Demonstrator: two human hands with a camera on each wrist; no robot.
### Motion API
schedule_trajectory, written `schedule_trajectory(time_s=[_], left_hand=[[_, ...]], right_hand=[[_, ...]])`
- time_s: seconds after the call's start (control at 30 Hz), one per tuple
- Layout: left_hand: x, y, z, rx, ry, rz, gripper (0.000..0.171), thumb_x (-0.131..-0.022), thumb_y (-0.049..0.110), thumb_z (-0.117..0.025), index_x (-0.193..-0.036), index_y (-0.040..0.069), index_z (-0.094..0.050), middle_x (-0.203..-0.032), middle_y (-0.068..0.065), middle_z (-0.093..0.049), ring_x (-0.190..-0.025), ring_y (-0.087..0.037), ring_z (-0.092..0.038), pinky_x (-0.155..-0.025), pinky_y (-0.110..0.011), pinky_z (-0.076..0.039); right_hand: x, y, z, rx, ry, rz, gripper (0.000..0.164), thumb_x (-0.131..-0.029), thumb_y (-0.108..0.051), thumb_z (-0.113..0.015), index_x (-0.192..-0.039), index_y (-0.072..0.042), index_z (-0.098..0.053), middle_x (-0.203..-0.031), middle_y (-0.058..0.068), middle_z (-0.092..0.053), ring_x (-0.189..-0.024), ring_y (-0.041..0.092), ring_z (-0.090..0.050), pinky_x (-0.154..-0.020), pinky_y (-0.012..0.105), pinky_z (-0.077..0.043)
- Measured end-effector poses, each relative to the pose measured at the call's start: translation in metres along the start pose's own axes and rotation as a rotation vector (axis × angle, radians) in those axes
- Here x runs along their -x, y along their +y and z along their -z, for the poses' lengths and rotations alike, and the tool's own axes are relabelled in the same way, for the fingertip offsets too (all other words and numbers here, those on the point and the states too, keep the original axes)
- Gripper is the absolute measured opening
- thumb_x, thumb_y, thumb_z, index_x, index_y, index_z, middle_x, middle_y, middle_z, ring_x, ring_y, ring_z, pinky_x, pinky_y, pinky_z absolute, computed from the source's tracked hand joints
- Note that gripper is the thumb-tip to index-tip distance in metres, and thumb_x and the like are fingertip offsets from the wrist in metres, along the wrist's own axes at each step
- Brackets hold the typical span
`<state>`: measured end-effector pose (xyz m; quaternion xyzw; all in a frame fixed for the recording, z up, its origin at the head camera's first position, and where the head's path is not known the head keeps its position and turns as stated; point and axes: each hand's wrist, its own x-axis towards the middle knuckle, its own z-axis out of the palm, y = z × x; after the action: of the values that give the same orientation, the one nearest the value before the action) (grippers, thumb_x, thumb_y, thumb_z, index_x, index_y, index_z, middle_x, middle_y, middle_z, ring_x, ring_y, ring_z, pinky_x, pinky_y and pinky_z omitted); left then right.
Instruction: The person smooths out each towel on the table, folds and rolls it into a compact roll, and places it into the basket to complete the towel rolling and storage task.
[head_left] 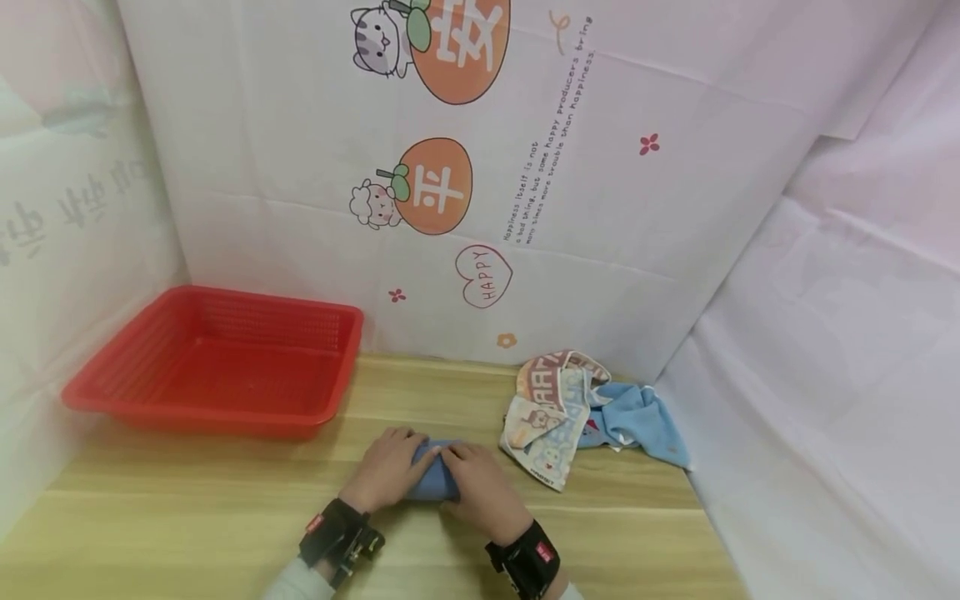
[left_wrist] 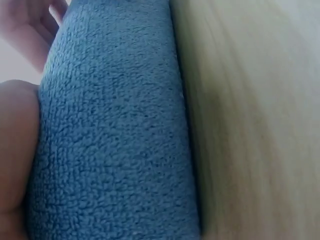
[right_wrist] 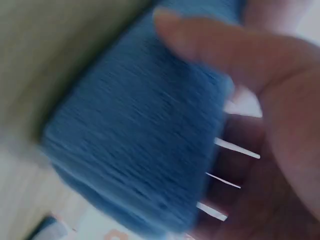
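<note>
A blue terry towel [head_left: 433, 482], folded into a thick compact bundle, lies on the wooden table in front of me. My left hand [head_left: 387, 469] holds its left part, and in the left wrist view the thumb [left_wrist: 17, 150] lies along the towel's side. From the right, my right hand [head_left: 483, 490] grips the towel. The right wrist view shows the thumb [right_wrist: 210, 42] on the near face, with the other fingers behind the towel. In the head view the hands nearly meet over its top, hiding both ends.
A red plastic basket [head_left: 251, 417] stands at the back left. At the back right lie a crumpled cream patterned cloth [head_left: 551, 421] and a light blue cloth [head_left: 645, 421]. White printed sheets [head_left: 300, 125] wall in the wooden table [head_left: 187, 517] at the back and sides.
</note>
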<state>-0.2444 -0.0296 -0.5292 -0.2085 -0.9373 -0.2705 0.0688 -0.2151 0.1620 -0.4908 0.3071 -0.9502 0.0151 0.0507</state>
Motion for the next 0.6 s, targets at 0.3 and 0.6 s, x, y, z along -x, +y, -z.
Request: schedule_trajectory(time_s=[0.3,0.6], left_hand=[[0.006,0.013,0.014,-0.005,-0.009,-0.079,0.04,-0.095,0.04,-0.067,-0.12,0.008,-0.071,-0.121,-0.013,-0.068,-0.122,-0.036,-0.056,-0.106,-0.065,-0.034],[0.006,0.015,0.029,0.03,-0.075,-0.218,0.057,-0.076,0.03,-0.089,-0.124,0.006,-0.069,-0.114,-0.011,-0.069,-0.11,-0.031,-0.06,-0.106,-0.06,-0.037]], right_hand=[[-0.002,0.014,-0.026,-0.163,-0.029,-0.042,0.068,-0.092,-0.045,-0.069,-0.144,-0.004,-0.053,-0.133,0.01,-0.065,-0.123,0.026,-0.061,-0.106,0.043,-0.046],[-0.003,0.038,-0.019,-0.487,-0.065,-0.057,0.059,-0.089,-0.052,-0.071,-0.135,-0.017,-0.061,-0.122,-0.001,-0.066,-0.105,0.013,-0.063,-0.087,0.034,-0.053]])
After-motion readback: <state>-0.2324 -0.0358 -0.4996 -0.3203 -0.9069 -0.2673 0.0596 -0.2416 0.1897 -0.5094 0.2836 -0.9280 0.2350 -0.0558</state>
